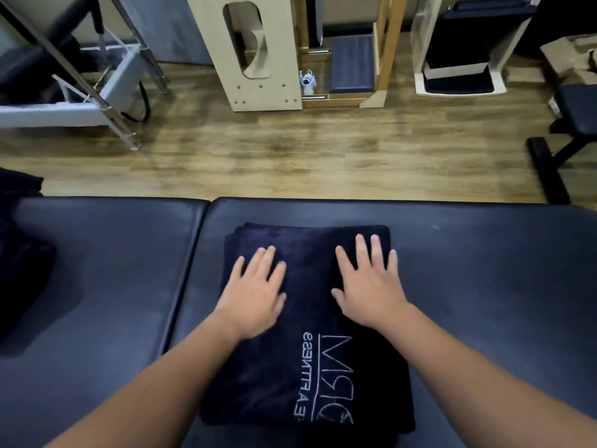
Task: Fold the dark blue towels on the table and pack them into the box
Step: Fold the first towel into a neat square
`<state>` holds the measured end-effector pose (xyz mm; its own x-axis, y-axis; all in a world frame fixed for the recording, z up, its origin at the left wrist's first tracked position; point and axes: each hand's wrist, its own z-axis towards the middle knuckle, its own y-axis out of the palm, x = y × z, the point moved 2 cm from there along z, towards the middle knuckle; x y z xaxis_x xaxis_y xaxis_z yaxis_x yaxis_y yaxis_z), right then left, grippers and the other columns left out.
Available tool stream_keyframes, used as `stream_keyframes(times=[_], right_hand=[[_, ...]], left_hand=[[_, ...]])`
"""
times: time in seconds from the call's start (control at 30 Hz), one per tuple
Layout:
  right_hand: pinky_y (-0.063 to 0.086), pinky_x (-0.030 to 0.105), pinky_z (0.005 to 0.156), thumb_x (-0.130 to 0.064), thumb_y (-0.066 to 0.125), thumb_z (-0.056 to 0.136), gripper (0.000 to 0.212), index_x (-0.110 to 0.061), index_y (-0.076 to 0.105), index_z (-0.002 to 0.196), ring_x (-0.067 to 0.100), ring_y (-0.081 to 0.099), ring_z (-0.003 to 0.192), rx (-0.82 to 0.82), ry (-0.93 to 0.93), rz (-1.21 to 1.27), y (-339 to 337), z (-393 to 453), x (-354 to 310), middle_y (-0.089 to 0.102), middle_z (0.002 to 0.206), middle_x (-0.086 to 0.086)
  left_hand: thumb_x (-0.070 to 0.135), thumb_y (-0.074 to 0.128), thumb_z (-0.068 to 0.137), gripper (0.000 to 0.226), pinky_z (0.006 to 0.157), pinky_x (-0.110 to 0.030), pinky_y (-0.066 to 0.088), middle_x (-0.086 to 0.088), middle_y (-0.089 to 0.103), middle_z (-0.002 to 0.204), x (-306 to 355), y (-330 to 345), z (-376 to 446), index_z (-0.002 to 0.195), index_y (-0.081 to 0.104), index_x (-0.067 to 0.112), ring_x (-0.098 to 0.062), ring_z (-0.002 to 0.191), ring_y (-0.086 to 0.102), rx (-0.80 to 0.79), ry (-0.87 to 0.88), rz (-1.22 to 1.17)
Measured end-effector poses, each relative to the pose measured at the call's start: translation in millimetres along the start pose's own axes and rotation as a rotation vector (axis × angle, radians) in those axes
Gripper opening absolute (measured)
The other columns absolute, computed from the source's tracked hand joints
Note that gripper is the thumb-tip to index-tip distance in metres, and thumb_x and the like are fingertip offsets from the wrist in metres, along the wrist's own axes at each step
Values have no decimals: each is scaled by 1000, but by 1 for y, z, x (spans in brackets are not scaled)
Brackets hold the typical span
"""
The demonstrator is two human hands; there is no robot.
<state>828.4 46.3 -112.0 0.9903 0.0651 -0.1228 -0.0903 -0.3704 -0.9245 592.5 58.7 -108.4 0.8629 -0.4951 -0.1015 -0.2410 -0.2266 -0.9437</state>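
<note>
A dark blue towel (307, 321) lies folded into a long rectangle on the padded counter (484, 270), running from the near edge of the view toward the far edge of the pad, just right of the seam between the two cushions. Pale stitched lettering shows on its near half, and at the far left corner several layers peek out slightly stepped, so the fold is stacked but not perfectly squared. Both hands are flat on the far half, fingers straight and spread, gripping nothing: the left hand (255, 291) presses the left side and the right hand (370, 282) the right side, apart from each other with bare cloth between them. The towel looks soft, plush and light, with no stiffness of its own; it will likely sag and slip open if lifted by one edge or a single layer. The vinyl pad beneath looks smooth, so the bundle probably slides easily when pushed. A sound hold would be from both short sides at once, fingers slid under the whole stack and thumbs on top, or one more fold first to make a tighter packet. More dark cloth (19, 253) is heaped at the far left of the counter. No box is clearly visible from here.
</note>
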Motion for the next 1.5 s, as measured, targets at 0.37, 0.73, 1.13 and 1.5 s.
stream_keyframes(times=[0.37,0.73,1.13,1.5], right_hand=[[-10,56,122,-82,49,79,113,-35,-18,158,39,-29,148,-80,-230,-95,29,-65,0,-26,164,14],[-9,61,121,-87,44,75,114,-33,-10,160,40,-23,151,-31,-88,-27,65,-136,-49,-21,166,10],[25,58,118,-37,57,98,93,-25,-12,160,37,-7,155,-50,15,-202,91,-201,-19,-10,169,10],[52,40,53,-5,74,54,55,-10,68,108,32,57,81,232,-61,-203,67,-191,-14,60,98,5]], left_hand=[[60,8,98,83,116,-64,26,-7,15,168,-10,52,-84,159,27,7,-23,155,18,-105,-164,38],[76,13,96,90,122,-60,3,-11,-14,169,44,68,-127,162,-2,17,-27,156,-14,-6,73,-56],[37,54,99,80,120,-66,13,-34,15,161,24,82,-178,156,20,-7,-51,148,20,-1,179,274],[12,55,85,29,79,-37,44,-5,55,117,27,13,-156,114,57,16,-27,111,54,-76,74,-8]])
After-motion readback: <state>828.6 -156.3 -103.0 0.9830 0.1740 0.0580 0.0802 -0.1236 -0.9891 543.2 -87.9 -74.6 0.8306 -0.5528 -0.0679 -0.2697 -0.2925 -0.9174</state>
